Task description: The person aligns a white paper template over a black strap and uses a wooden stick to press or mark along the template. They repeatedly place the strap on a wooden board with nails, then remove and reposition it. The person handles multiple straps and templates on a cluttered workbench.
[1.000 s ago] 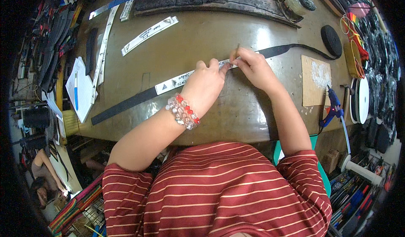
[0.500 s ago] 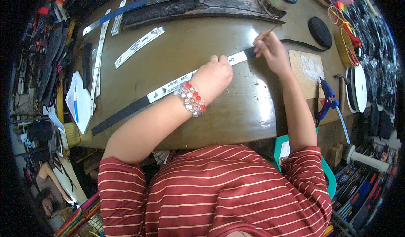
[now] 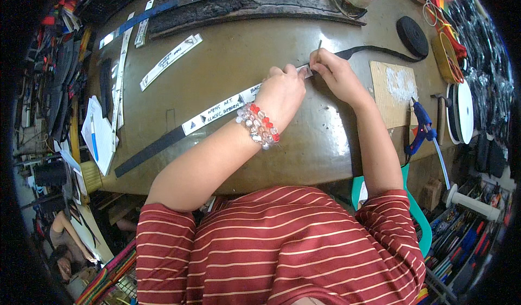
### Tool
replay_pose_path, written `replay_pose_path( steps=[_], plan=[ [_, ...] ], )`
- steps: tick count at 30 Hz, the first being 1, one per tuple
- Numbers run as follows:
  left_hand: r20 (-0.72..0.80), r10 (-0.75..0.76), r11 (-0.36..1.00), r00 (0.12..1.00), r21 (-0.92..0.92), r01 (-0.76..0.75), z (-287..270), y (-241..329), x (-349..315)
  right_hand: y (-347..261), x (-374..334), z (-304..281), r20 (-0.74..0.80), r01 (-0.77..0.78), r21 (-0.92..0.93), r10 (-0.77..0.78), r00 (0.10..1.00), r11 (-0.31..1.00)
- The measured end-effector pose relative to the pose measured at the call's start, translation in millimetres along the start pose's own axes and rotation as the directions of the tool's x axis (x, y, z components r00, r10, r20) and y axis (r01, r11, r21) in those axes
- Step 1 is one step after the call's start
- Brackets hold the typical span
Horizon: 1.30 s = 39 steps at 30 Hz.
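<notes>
A white strip template (image 3: 214, 114) with handwriting lies lengthwise on a black strap (image 3: 149, 152) that slants across the table. My left hand (image 3: 282, 92), wearing bead bracelets, presses down on the template near its right end, fingers bent and closed on it. At that end my right hand (image 3: 335, 76) pinches a slim pencil-like stick (image 3: 319, 45), its tip hidden by the fingers. Beyond my right hand the black strap runs on to a coiled black roll (image 3: 412, 36) at the far right.
Other white strips (image 3: 171, 60) lie at the far left, near a blue-and-metal ruler (image 3: 146, 17). Paper with a blue pen (image 3: 94, 136) is at the left edge. Cardboard (image 3: 379, 96) and a blue glue gun (image 3: 419, 126) sit at right. A dark scorched board (image 3: 260, 11) spans the back.
My right hand has moved left and down to the template's end, tipping the stick more upright. My left hand has shifted slightly right along the template.
</notes>
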<state>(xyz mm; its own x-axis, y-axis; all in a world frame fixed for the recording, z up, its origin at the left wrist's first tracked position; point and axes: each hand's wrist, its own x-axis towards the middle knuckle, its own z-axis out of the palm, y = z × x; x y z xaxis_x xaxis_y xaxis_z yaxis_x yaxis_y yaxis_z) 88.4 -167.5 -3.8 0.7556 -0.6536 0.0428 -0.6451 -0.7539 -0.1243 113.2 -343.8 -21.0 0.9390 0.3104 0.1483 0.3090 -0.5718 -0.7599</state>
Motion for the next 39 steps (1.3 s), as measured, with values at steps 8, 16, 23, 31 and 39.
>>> replay_pose_path(
  steps=[8, 16, 23, 31, 39],
  plan=[
    [0.041, 0.012, 1.0, 0.999, -0.008, -0.011, -0.9, -2.1, 0.9, -1.3, 1.7, 5.2, 0.001, 0.032, -0.024, -0.032, 0.999, 0.999],
    [-0.027, -0.07, 0.963, 0.997, -0.262, 0.06, -4.1, -25.9, -9.2, -11.7, -19.0, -25.2, 0.269, 0.068, 0.047, -0.078, 0.96, 0.997],
    [0.018, -0.253, 0.664, 0.967, -0.724, 0.187, 16.1, -96.3, -11.8, -26.5, -12.8, -27.5, 0.325, 0.123, -0.083, -0.09, 0.941, 0.989],
    [-0.258, -0.278, 0.87, 0.925, -0.476, 0.129, -0.3, -121.5, 4.0, -13.7, 3.7, -30.7, -0.019, 0.148, -0.576, -0.194, 0.981, 0.804],
    [-0.028, -0.22, 0.537, 0.975, -0.838, 0.097, -13.9, -112.3, 13.1, -45.8, 73.6, -35.7, 0.235, 0.115, -0.214, -0.063, 0.97, 0.97]
  ],
)
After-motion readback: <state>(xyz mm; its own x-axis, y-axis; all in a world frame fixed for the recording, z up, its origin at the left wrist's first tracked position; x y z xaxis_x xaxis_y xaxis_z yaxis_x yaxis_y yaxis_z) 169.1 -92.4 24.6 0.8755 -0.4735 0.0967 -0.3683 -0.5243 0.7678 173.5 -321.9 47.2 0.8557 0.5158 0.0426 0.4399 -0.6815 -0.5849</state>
